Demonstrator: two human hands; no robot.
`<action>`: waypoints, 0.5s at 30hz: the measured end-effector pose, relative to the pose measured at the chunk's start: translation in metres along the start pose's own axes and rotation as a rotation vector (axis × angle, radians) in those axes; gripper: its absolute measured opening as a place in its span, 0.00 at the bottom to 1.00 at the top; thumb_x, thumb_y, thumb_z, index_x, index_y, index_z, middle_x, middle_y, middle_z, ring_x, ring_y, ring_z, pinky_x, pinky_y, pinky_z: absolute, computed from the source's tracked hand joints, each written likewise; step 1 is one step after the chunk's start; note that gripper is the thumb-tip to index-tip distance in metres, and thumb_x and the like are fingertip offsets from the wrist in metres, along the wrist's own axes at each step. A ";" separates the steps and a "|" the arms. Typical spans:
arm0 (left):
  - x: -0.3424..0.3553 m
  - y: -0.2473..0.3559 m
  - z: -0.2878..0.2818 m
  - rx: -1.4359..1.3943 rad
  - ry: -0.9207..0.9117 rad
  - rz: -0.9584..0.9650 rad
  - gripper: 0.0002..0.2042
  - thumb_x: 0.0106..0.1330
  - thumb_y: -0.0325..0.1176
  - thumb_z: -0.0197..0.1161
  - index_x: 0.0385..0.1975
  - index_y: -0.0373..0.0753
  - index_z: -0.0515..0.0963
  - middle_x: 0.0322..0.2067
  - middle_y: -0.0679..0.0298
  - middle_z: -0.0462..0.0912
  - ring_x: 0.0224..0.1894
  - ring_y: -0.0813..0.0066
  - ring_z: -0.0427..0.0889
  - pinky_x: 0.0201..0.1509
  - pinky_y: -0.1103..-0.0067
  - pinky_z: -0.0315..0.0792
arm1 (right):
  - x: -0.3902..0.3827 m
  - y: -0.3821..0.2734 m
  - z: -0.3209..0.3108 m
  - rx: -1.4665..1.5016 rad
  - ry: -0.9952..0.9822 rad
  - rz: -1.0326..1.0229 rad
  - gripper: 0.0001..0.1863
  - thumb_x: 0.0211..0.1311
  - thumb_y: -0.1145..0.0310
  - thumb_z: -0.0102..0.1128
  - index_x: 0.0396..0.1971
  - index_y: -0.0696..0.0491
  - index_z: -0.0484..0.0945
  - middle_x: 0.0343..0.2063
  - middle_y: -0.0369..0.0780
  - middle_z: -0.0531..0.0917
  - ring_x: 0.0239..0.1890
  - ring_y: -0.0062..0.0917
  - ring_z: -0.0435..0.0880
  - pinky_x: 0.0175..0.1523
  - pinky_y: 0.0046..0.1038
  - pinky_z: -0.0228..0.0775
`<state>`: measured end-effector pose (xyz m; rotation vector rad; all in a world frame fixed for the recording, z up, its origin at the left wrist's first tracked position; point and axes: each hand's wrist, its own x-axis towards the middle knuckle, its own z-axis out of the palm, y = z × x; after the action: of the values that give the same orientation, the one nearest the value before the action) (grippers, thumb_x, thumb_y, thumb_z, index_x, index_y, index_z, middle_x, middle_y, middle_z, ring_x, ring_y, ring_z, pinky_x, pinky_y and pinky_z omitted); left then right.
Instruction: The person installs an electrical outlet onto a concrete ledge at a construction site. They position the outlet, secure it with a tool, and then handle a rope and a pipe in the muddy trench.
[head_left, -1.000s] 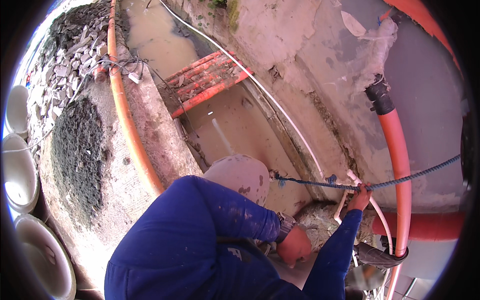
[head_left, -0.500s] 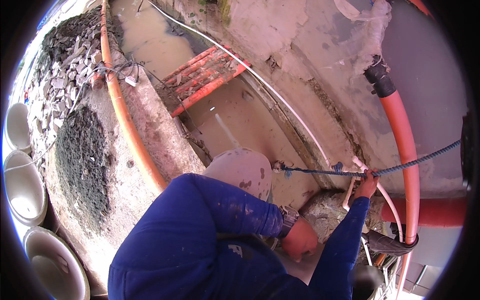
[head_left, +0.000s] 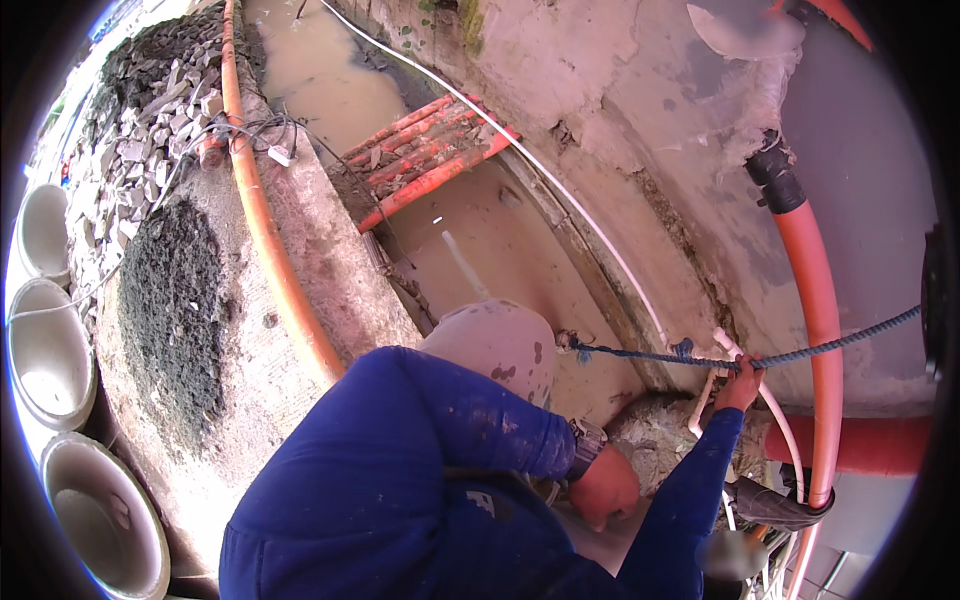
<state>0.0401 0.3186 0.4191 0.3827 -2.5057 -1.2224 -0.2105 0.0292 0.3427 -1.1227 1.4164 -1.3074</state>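
My right hand (head_left: 738, 384) reaches out at the right, its fingers closed round a blue rope (head_left: 830, 345). The rope runs taut from a knotted end (head_left: 572, 342) above the muddy water to the right rim. Beside that hand a thin white pipe (head_left: 725, 340) stands up, and another white pipe bends down below it. My left hand (head_left: 605, 487), with a watch (head_left: 588, 445) on its wrist, is low in the middle with curled fingers over a pale surface. What it holds, if anything, is hidden. Near the left forearm is a pale rounded shape with brown spots (head_left: 495, 345).
Muddy water (head_left: 500, 230) fills a trench crossed by several orange pipes (head_left: 440, 180). A long orange pipe (head_left: 262, 220) lies along the concrete ledge at left, beside gravel (head_left: 170, 290) and rubble. Large round concrete pipes (head_left: 105, 510) line the left rim. A thick orange hose (head_left: 815, 290) hangs at right.
The whole view has shifted slightly, so the scene sits a little further right. My right hand stays on the rope, and my left hand keeps its curled pose.
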 end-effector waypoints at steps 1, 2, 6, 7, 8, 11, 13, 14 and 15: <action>0.000 0.000 0.000 -0.005 -0.006 -0.001 0.17 0.56 0.42 0.67 0.39 0.35 0.81 0.36 0.48 0.84 0.43 0.46 0.83 0.45 0.58 0.76 | -0.002 -0.001 0.001 -0.004 0.009 0.002 0.25 0.63 0.67 0.57 0.61 0.47 0.68 0.46 0.32 0.78 0.49 0.19 0.74 0.54 0.32 0.58; 0.000 0.000 -0.001 -0.006 -0.008 -0.004 0.17 0.56 0.42 0.67 0.39 0.35 0.81 0.36 0.48 0.84 0.43 0.46 0.83 0.46 0.58 0.76 | -0.003 -0.002 0.003 -0.007 0.018 0.004 0.25 0.63 0.67 0.57 0.61 0.47 0.68 0.46 0.32 0.78 0.49 0.19 0.74 0.54 0.32 0.58; -0.001 0.003 -0.003 0.000 -0.013 -0.006 0.18 0.57 0.42 0.68 0.41 0.35 0.81 0.36 0.48 0.84 0.43 0.46 0.83 0.46 0.58 0.76 | 0.000 0.001 0.000 -0.007 -0.008 -0.022 0.26 0.64 0.67 0.57 0.63 0.48 0.67 0.46 0.32 0.78 0.50 0.20 0.75 0.55 0.33 0.58; -0.001 0.003 -0.003 0.005 -0.013 0.000 0.18 0.57 0.42 0.68 0.41 0.35 0.81 0.36 0.48 0.84 0.43 0.46 0.83 0.47 0.58 0.76 | 0.002 0.001 -0.001 0.001 -0.010 -0.020 0.26 0.64 0.67 0.57 0.63 0.48 0.67 0.46 0.32 0.78 0.51 0.20 0.75 0.55 0.33 0.58; 0.000 0.002 -0.002 0.005 -0.011 0.007 0.18 0.57 0.42 0.68 0.42 0.35 0.81 0.37 0.48 0.84 0.44 0.46 0.83 0.47 0.58 0.76 | 0.004 0.002 -0.004 0.010 -0.012 -0.017 0.26 0.64 0.67 0.57 0.63 0.48 0.67 0.46 0.32 0.78 0.51 0.20 0.75 0.55 0.33 0.58; 0.000 0.000 0.000 0.008 -0.008 0.007 0.19 0.57 0.42 0.68 0.43 0.36 0.81 0.38 0.48 0.84 0.44 0.46 0.83 0.47 0.58 0.77 | 0.004 0.001 -0.003 -0.002 0.003 0.008 0.26 0.64 0.67 0.56 0.63 0.48 0.67 0.45 0.33 0.79 0.52 0.20 0.76 0.55 0.33 0.58; -0.001 0.000 -0.002 0.010 -0.015 -0.003 0.19 0.57 0.42 0.68 0.43 0.36 0.82 0.38 0.48 0.84 0.45 0.47 0.83 0.48 0.59 0.77 | 0.003 0.001 -0.001 -0.016 0.004 0.009 0.26 0.64 0.67 0.56 0.62 0.48 0.67 0.45 0.33 0.80 0.52 0.20 0.76 0.55 0.33 0.58; -0.001 0.001 -0.003 0.005 -0.019 -0.008 0.19 0.57 0.42 0.68 0.43 0.36 0.82 0.38 0.48 0.84 0.45 0.47 0.83 0.48 0.58 0.77 | 0.003 0.000 -0.003 -0.024 0.006 0.008 0.26 0.64 0.67 0.56 0.62 0.48 0.67 0.45 0.33 0.80 0.52 0.20 0.76 0.55 0.33 0.59; -0.001 0.002 -0.003 -0.001 -0.023 -0.012 0.19 0.57 0.42 0.68 0.43 0.36 0.81 0.38 0.49 0.84 0.45 0.47 0.83 0.48 0.58 0.77 | 0.004 0.000 -0.003 -0.017 0.000 0.005 0.26 0.64 0.67 0.56 0.62 0.48 0.67 0.45 0.33 0.80 0.52 0.20 0.76 0.55 0.33 0.59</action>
<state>0.0426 0.3177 0.4222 0.3869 -2.5258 -1.2389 -0.2145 0.0264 0.3426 -1.1294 1.4318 -1.2936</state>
